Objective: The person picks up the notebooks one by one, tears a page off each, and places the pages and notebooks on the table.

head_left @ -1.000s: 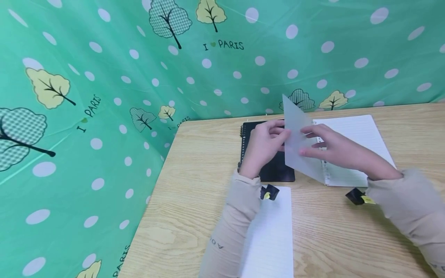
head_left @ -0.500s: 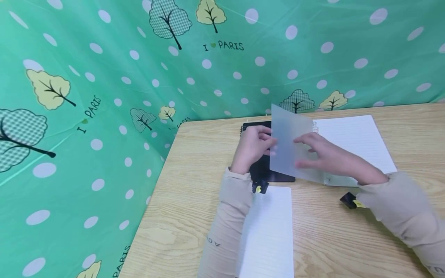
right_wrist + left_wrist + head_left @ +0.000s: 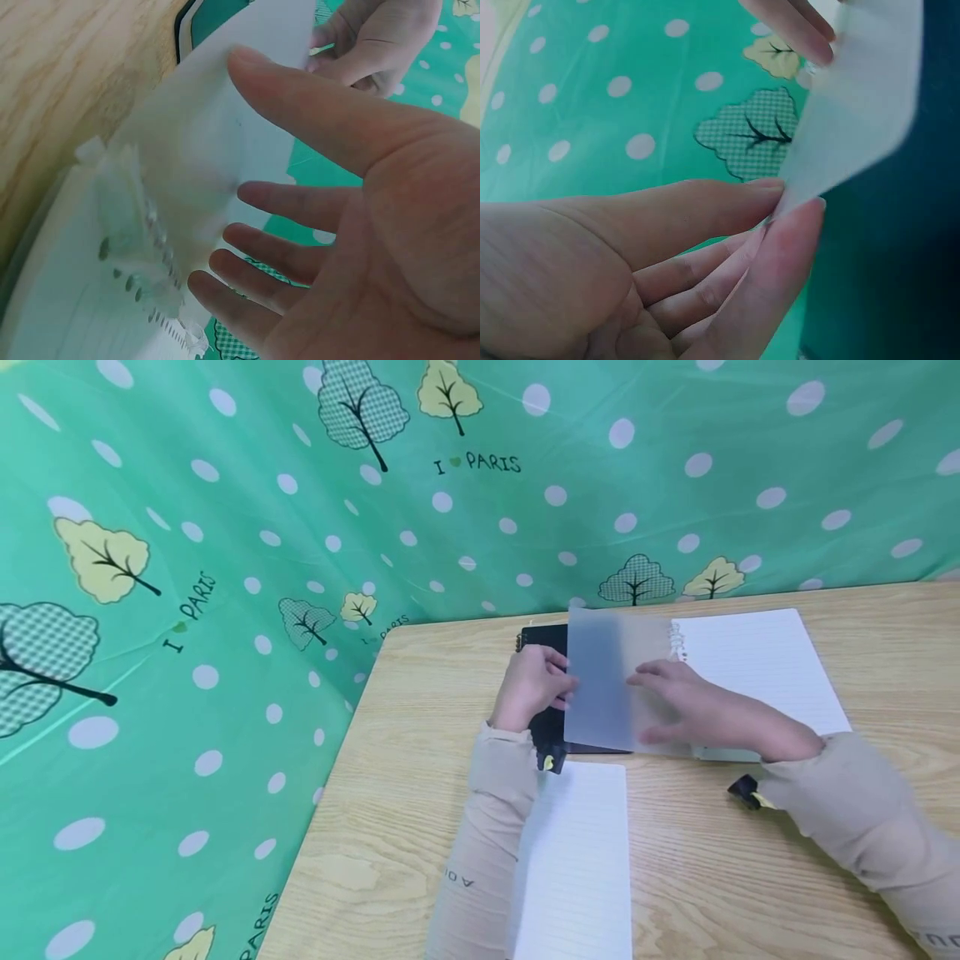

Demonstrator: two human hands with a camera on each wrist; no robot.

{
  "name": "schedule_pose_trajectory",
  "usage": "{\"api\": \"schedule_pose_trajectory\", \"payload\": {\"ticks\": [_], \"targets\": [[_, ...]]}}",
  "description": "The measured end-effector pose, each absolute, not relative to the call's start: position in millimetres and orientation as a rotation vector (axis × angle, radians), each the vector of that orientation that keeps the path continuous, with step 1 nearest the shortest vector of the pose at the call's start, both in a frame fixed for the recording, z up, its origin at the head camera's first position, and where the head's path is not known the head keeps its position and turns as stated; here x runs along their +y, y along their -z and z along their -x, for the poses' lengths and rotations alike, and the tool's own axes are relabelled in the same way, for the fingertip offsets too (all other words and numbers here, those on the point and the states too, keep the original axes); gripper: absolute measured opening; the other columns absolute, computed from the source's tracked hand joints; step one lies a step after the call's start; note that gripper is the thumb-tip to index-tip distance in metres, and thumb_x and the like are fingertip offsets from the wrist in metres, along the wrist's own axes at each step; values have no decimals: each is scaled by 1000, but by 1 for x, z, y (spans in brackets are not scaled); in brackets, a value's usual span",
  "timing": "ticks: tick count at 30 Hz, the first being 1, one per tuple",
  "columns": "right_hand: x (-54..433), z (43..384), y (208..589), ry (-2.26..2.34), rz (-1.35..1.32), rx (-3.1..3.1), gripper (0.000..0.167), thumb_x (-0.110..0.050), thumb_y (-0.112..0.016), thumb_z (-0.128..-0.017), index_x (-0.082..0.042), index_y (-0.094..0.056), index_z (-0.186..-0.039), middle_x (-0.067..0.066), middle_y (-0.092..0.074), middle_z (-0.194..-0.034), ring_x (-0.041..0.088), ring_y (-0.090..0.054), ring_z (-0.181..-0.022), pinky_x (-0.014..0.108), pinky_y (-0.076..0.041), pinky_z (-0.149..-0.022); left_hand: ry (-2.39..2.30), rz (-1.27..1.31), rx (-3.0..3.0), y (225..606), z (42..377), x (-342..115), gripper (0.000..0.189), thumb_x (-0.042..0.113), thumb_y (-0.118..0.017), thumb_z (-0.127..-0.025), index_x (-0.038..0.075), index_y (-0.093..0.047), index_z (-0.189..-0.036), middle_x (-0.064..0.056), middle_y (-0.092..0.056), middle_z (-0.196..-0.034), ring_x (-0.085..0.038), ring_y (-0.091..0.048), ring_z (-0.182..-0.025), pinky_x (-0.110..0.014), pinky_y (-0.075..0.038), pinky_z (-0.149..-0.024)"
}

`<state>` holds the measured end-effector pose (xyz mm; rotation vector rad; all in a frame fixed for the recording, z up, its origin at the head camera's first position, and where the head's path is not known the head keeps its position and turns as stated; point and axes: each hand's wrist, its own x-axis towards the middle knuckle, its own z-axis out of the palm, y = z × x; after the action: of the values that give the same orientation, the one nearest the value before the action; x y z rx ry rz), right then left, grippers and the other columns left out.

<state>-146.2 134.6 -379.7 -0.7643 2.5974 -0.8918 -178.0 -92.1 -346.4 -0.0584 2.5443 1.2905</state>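
My left hand (image 3: 528, 687) pinches the free edge of a translucent notebook cover (image 3: 596, 677) between thumb and forefinger, plainly seen in the left wrist view. The cover slants out to the left from an opened ring-bound notebook (image 3: 757, 668) with lined white pages. Beneath part of it lies a black spiral notebook (image 3: 547, 727). My right hand (image 3: 390, 232) is spread beside the cover with loosely extended fingers, gripping nothing; whether its fingertips touch the cover I cannot tell. Punched holes and ragged paper bits show along the binding (image 3: 139, 277).
A lined white sheet (image 3: 581, 852) lies on the wooden table (image 3: 375, 793) nearer me, partly under my left sleeve. Green dotted cloth (image 3: 480, 543) hangs behind the table and at its left side.
My left hand has moved left and slightly down with the cover's edge, so the cover has swung lower over the black notebook. My right hand has shifted slightly left.
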Motion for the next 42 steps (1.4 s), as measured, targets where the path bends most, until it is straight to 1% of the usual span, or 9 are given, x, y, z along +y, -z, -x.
{"api": "schedule_pose_trajectory", "payload": {"ticks": [4,10,19,26,31,34,38,42], "targets": [[136,143,381,853,791,2585,75,-23,-78,-84,3,-43,-145,31,-29,-152,51,-27,-138,68,-29,-110,-1238,91,2541,353,182,-94,23,3,-73,-89,-3,-65,-110,-11,-71,-77,-19,-70,-60,-26,-59,-57],[137,141,385,774,827,2569,75,-23,-78,-85,4,-43,-146,31,-29,-154,51,-25,-140,68,-29,-110,-1160,115,2525,362,186,-96,22,3,-73,-88,-3,-66,-109,-14,-73,-79,-22,-73,-62,-27,-59,-58],[138,141,386,744,815,2561,77,-26,-77,-85,3,-41,-148,29,-27,-155,50,-23,-142,67,-28,-111,-1196,149,2494,372,188,-97,22,1,-75,-86,-2,-64,-105,-15,-72,-81,-23,-73,-63,-28,-60,-56],[139,140,386,732,829,2569,77,-25,-77,-85,3,-41,-147,30,-28,-155,50,-23,-142,67,-28,-111,-1100,183,2564,375,187,-96,23,4,-79,-83,1,-65,-102,-13,-73,-85,-19,-72,-61,-27,-60,-60],[140,139,386,720,834,2573,77,-26,-77,-85,3,-41,-147,30,-28,-155,51,-24,-142,67,-28,-111,-1069,191,2592,376,188,-95,24,4,-81,-81,2,-66,-100,-12,-71,-86,-17,-70,-59,-27,-59,-57],[140,139,385,714,838,2574,77,-26,-77,-86,3,-41,-148,30,-27,-155,51,-23,-142,67,-28,-111,-1024,183,2623,376,188,-94,25,7,-83,-80,4,-66,-99,-9,-70,-85,-17,-69,-58,-26,-57,-56],[141,140,383,715,835,2560,77,-29,-75,-87,3,-40,-148,30,-26,-156,51,-22,-143,67,-28,-111,-895,160,2702,376,188,-93,26,14,-84,-80,9,-69,-100,-7,-71,-83,-17,-67,-64,-28,-52,-58],[143,142,380,723,830,2555,74,-30,-72,-91,3,-40,-148,29,-27,-156,50,-23,-143,66,-28,-112,-783,110,2783,374,187,-90,26,21,-84,-81,11,-71,-100,-5,-73,-93,-16,-65,-74,-29,-50,-64]]}}
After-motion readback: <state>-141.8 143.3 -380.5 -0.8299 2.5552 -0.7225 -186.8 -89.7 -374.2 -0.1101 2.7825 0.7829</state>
